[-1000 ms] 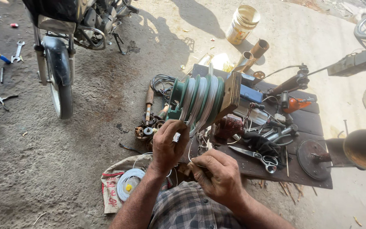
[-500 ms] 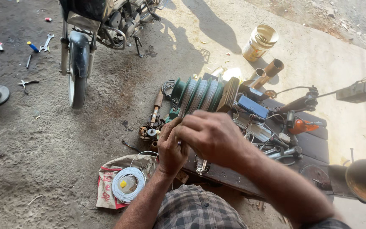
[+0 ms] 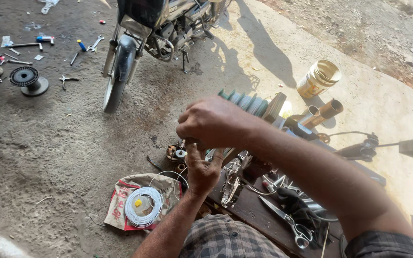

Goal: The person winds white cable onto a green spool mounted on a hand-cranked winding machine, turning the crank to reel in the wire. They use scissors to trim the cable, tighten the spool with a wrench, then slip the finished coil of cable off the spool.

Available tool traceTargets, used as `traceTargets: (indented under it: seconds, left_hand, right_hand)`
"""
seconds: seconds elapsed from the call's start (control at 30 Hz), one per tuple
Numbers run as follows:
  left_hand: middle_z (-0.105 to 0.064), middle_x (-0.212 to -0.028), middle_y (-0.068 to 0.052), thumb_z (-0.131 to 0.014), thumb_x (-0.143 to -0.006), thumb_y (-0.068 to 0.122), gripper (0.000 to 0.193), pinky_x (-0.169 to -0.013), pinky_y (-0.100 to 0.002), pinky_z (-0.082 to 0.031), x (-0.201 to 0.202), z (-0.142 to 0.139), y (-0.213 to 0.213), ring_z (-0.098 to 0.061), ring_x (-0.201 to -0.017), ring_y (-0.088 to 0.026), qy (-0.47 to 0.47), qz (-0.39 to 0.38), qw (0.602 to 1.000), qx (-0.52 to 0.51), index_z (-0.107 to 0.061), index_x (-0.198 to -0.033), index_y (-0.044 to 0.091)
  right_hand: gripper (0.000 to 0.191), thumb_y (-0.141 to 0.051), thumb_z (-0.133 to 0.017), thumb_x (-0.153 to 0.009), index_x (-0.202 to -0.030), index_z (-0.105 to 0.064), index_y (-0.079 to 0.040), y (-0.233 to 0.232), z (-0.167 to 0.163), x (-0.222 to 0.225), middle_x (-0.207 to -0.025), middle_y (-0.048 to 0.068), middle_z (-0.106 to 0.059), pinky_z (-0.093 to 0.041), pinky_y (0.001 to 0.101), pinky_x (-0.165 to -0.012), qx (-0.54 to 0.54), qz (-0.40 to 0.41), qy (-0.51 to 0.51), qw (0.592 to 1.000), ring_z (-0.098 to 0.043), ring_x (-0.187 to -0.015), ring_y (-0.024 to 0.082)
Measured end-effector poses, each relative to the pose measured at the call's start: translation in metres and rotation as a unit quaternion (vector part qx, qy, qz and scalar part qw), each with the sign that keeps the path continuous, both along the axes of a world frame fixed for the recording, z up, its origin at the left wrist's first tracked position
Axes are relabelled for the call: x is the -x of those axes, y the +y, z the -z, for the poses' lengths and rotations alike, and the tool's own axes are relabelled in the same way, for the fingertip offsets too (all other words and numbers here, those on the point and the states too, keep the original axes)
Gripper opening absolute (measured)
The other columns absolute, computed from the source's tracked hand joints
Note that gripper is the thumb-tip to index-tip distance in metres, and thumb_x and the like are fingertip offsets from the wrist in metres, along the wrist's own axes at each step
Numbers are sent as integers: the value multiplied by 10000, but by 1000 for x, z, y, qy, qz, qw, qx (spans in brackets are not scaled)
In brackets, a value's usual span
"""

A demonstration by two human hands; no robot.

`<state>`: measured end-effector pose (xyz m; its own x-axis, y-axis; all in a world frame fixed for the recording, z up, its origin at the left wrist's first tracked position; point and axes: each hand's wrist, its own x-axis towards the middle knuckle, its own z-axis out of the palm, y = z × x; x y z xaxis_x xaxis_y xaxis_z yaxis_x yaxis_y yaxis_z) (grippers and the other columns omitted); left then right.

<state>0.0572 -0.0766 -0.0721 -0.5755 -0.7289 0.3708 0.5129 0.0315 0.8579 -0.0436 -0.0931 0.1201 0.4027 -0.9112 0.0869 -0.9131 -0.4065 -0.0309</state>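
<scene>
Head view, looking down at your work spot on the ground. Your right hand is raised in front of the green ribbed part, knuckles up and fingers curled together; what they close on is hidden beneath the hand, so you cannot tell the grip from here. Your left hand sits just below it, palm turned up, fingers pointing toward the right hand and nearly touching it. Whether a strand of wire runs between the two hands cannot be made out.

The green ribbed part stands tilted at the far edge of the dark board, mostly covered by your right hand. On the board lie scissors and a clutter of metal tools. To your left, a coil of white wire rests on a printed cloth bag, with a loose loop rising from it toward your hands. Small metal parts lie on the ground just beside your left hand.

As to progress: judged from the full coil and the ribbed part sitting among scattered tools, the job looks to be under way, not finished.

Beyond stand a motorcycle, a gold-coloured tin, and hand tools scattered on the concrete.
</scene>
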Motion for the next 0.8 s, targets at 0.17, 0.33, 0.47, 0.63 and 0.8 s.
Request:
traceTargets:
  seconds: [0.17,0.33,0.47,0.63,0.8]
  left_hand:
    - [-646,-1202,-185,-774,-935,91,352,-996,-355,-577,5,6,11,-664,-1177,-246,-55,-19,998,-9,-512,-1151,2]
    - [-648,-1208,-169,-664,-1006,111,375,-1022,-345,-563,17,-11,13,-659,-1171,-223,64,10,983,-170,-463,-1287,-37]
    - [-672,-1170,-163,-630,-984,75,560,-1001,-328,-562,17,-23,9,-671,-1134,-215,35,4,979,-199,-281,-1421,47]
    - [-668,-1242,-142,-608,-1013,22,629,-1049,-331,-564,18,-25,1,-668,-1193,-194,44,18,991,-128,-240,-1522,44]
    - [-708,-1131,-128,-674,-983,47,725,-944,-314,-569,21,-17,0,-679,-1080,-178,-6,-36,999,-40,-218,-1543,112]
  right_hand:
    - [75,-106,-805,-747,-782,-762,-156,5,5,-11,-729,-1,-710,-608,307,-591,34,-45,10,998,-734,-745,169]
    - [74,-108,-813,-796,-775,-745,-129,-10,18,5,-740,2,-703,-598,336,-559,9,-30,-10,999,-739,-718,164]
    - [83,-118,-816,-796,-786,-734,-115,-18,28,14,-748,5,-694,-602,321,-569,8,-28,32,999,-733,-715,170]
    - [93,-161,-816,-831,-822,-738,-111,-22,20,25,-740,11,-687,-605,303,-558,33,1,58,998,-724,-714,162]
    - [86,-155,-805,-840,-820,-734,-111,-18,11,26,-747,19,-692,-594,323,-542,27,66,71,995,-711,-680,171]
